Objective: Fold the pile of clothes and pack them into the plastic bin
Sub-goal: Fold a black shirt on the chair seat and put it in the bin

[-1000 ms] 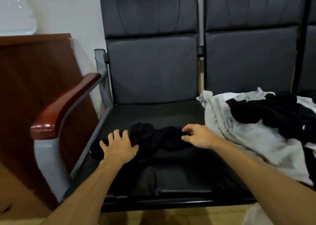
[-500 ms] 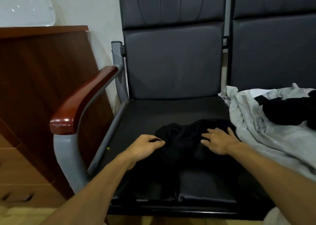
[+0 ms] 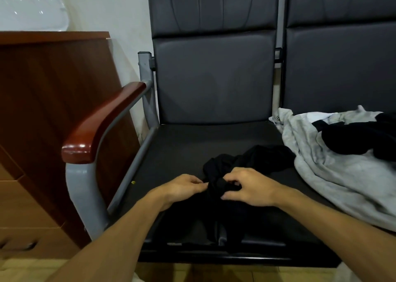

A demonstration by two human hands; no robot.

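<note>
The pile of clothes (image 3: 334, 174), a grey garment with a black one on top, lay over the right edge of the chair seat (image 3: 188, 144). A separate black garment (image 3: 257, 157) sat bunched at the seat's front middle. The right hand (image 3: 250, 187) and the left hand (image 3: 182, 187) both pinched its crumpled cloth, fingers curled. Folding looked barely begun. The cloth would probably need spreading flat on the seat first.

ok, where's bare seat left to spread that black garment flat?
Free: the seat band between the backrest and the black garment; the strip between the armrest side and the left hand. Crowded: the front middle, where left and right hand grip the garment; the right edge, where the grey garment spills over.
</note>
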